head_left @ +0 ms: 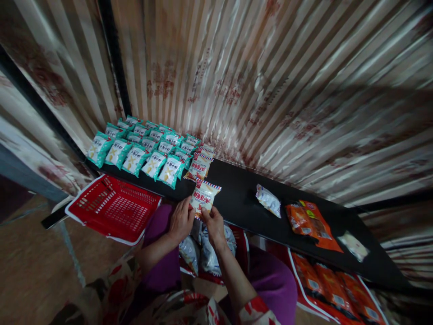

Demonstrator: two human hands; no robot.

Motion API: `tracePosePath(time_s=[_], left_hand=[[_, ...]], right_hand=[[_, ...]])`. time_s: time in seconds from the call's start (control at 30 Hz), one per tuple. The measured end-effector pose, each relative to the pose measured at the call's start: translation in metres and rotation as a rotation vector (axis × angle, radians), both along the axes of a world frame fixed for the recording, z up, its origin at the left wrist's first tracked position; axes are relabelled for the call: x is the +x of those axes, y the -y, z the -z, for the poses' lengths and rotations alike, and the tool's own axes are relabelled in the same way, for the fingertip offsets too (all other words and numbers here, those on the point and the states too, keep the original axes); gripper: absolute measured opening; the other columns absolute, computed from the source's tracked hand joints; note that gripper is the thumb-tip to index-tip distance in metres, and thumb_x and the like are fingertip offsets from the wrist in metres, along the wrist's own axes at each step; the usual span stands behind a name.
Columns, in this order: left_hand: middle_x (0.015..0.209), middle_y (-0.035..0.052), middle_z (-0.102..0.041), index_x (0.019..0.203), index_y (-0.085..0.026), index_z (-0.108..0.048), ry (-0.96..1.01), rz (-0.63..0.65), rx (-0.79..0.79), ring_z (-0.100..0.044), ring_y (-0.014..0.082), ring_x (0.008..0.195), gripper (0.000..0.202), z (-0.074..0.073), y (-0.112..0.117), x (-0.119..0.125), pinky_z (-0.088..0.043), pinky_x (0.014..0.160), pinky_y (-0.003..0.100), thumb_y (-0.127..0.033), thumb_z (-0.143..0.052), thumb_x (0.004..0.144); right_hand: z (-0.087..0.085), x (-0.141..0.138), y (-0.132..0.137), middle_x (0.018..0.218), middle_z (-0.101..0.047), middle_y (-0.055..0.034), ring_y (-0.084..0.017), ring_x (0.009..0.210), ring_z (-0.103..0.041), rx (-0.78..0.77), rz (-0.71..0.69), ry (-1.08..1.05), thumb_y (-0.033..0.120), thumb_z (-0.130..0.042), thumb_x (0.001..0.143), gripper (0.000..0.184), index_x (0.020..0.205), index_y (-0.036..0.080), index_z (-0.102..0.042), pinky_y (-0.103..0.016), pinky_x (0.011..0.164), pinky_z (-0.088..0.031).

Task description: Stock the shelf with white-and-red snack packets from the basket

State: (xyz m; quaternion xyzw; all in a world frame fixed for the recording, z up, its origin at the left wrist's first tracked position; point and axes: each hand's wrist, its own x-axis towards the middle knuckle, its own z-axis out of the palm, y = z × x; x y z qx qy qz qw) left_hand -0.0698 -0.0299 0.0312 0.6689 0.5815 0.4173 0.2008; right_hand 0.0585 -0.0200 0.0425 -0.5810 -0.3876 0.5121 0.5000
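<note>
Both my hands hold one beige snack packet (pixel 204 195) with red lettering at the front edge of a black shelf (pixel 243 203). My left hand (pixel 181 220) grips its lower left corner, and my right hand (pixel 212 224) pinches its bottom edge. Two more packets of the same kind (pixel 200 165) lie in a line behind it. To their left, several teal snack packets (pixel 145 149) stand in neat rows on the shelf.
A red plastic basket (pixel 113 208) sits at the left, below the shelf. A clear white packet (pixel 268 200), orange packets (pixel 313 224) and a pale packet (pixel 353 245) lie further right. Silvery packets (pixel 203 253) rest in my lap. A red tray of orange packets (pixel 334 289) sits lower right. A striped curtain (pixel 270 81) hangs behind.
</note>
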Motion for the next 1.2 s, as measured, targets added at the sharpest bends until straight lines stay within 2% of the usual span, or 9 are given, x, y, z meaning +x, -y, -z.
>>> tracePosePath(time_s=[0.1, 0.2, 0.43, 0.63, 0.93, 1.2], left_hand=[[0.138, 0.016, -0.043, 0.136, -0.01, -0.034, -0.081, 0.013, 0.068, -0.036, 0.0229, 0.131, 0.049, 0.004, 0.001, 0.002, -0.034, 0.108, 0.043, -0.02, -0.034, 0.089], [0.144, 0.0172, -0.035, 0.137, -0.007, -0.032, -0.136, 0.038, 0.093, -0.026, 0.0228, 0.137, 0.049, 0.01, 0.0, 0.004, -0.03, 0.111, 0.043, -0.02, -0.032, 0.09], [0.148, 0.0195, -0.025, 0.137, -0.004, -0.032, -0.191, 0.049, 0.042, -0.018, 0.0245, 0.139, 0.049, 0.02, -0.008, 0.006, -0.029, 0.111, 0.045, -0.018, -0.03, 0.09], [0.149, 0.0202, -0.021, 0.137, -0.003, -0.03, -0.235, 0.065, 0.063, -0.009, 0.0255, 0.141, 0.05, 0.018, -0.015, 0.005, -0.027, 0.111, 0.049, -0.015, -0.031, 0.089], [0.148, 0.02, -0.024, 0.137, -0.004, -0.03, -0.244, 0.055, 0.057, -0.011, 0.0262, 0.14, 0.053, 0.019, -0.033, 0.007, -0.029, 0.111, 0.05, -0.008, -0.033, 0.084], [0.15, 0.0187, -0.02, 0.137, -0.004, -0.031, -0.244, 0.029, 0.031, -0.009, 0.0259, 0.141, 0.054, 0.018, -0.049, 0.005, -0.027, 0.112, 0.048, -0.009, -0.035, 0.084]], right_hand=[[0.006, -0.002, -0.013, 0.087, -0.071, -0.0054, -0.02, 0.076, -0.064, 0.022, 0.005, 0.043, 0.046, -0.066, 0.067, 0.039, 0.092, 0.017, -0.062, -0.032, 0.073, -0.05], [0.011, -0.002, -0.024, 0.087, -0.071, -0.0061, -0.021, 0.076, -0.064, 0.041, -0.001, 0.115, 0.047, -0.064, 0.067, 0.041, 0.094, 0.017, -0.062, -0.032, 0.071, -0.051], [0.019, -0.006, -0.042, 0.082, -0.071, -0.0057, -0.02, 0.072, -0.064, 0.056, 0.02, 0.24, 0.047, -0.062, 0.068, 0.039, 0.093, 0.017, -0.064, -0.032, 0.068, -0.05], [0.021, -0.014, -0.053, 0.082, -0.071, -0.0054, -0.02, 0.071, -0.063, 0.073, 0.028, 0.254, 0.049, -0.06, 0.07, 0.041, 0.096, 0.018, -0.064, -0.031, 0.068, -0.049], [0.019, -0.018, -0.071, 0.085, -0.071, -0.0038, -0.019, 0.073, -0.062, 0.079, 0.015, 0.388, 0.048, -0.057, 0.071, 0.034, 0.089, 0.02, -0.064, -0.03, 0.07, -0.047], [0.015, -0.025, -0.084, 0.085, -0.071, -0.0037, -0.019, 0.072, -0.062, 0.074, 0.011, 0.377, 0.048, -0.056, 0.071, 0.034, 0.088, 0.02, -0.065, -0.03, 0.071, -0.047]])
